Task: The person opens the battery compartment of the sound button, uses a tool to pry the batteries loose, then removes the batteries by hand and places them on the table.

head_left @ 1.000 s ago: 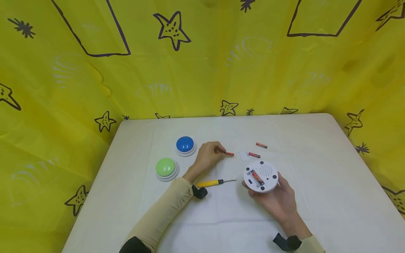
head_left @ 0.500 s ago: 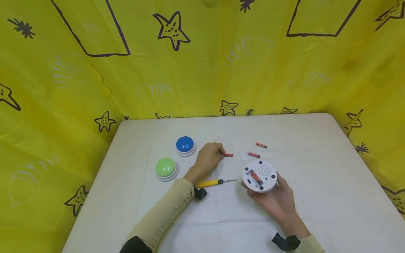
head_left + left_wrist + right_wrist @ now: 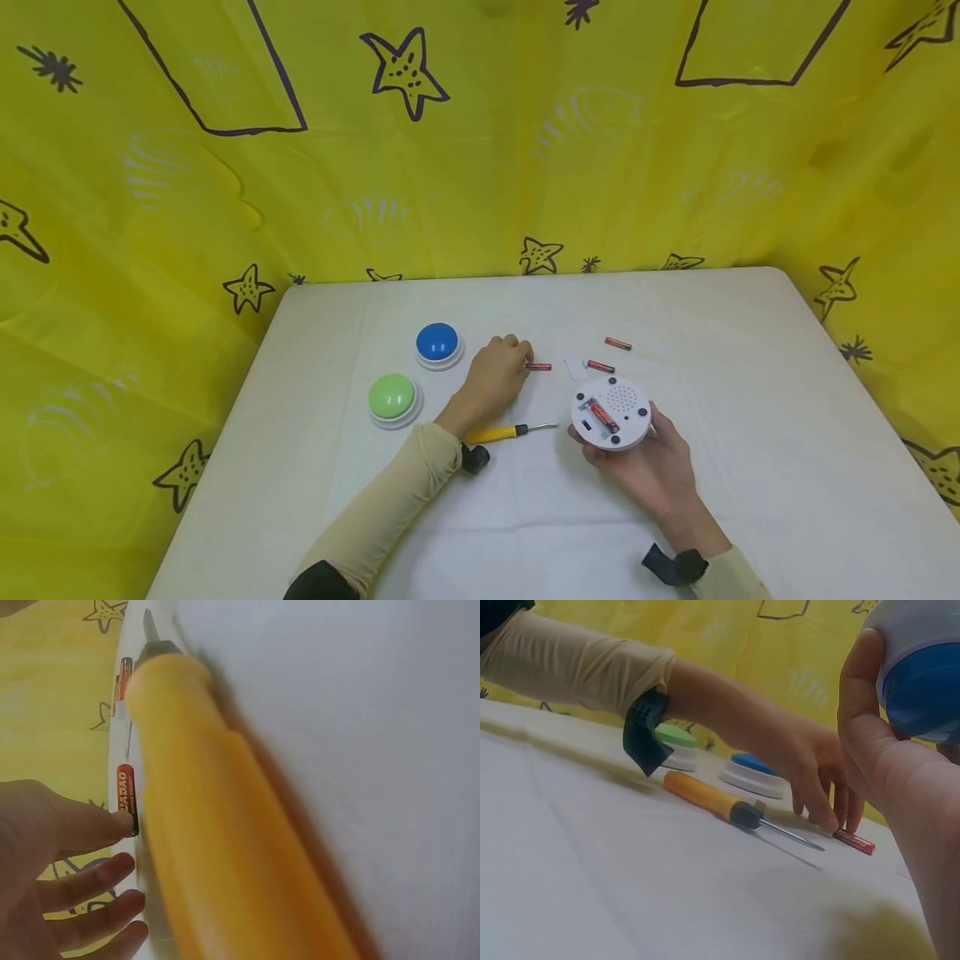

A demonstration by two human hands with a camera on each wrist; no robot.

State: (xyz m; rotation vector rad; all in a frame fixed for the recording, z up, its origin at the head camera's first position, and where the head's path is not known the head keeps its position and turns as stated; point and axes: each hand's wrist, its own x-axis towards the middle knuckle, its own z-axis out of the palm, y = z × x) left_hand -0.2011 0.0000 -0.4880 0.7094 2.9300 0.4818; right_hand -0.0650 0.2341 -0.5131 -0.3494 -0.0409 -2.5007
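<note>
My left hand (image 3: 495, 375) reaches to the table and pinches one end of a red AAA-type battery (image 3: 538, 367) with thumb and finger. In the left wrist view the thumb covers that battery's (image 3: 127, 799) lower end, while the other fingers are spread. My right hand (image 3: 656, 467) holds a round white push button (image 3: 611, 414) upside down, its underside facing up. In the right wrist view the button's blue dome (image 3: 930, 694) points down. One battery (image 3: 602, 416) sits in its uncovered compartment, at a slant.
Two more batteries (image 3: 618, 343) (image 3: 601, 367) and a small white cover (image 3: 575, 369) lie beyond the push button. A yellow-handled screwdriver (image 3: 495, 434) lies below the left hand. Blue (image 3: 437, 343) and green (image 3: 392, 397) push buttons stand at left. A yellow curtain (image 3: 480, 167) hangs behind the table.
The left fingers have shifted slightly along the battery, which has moved a little left. The right hand has drifted slightly left and up with the push button.
</note>
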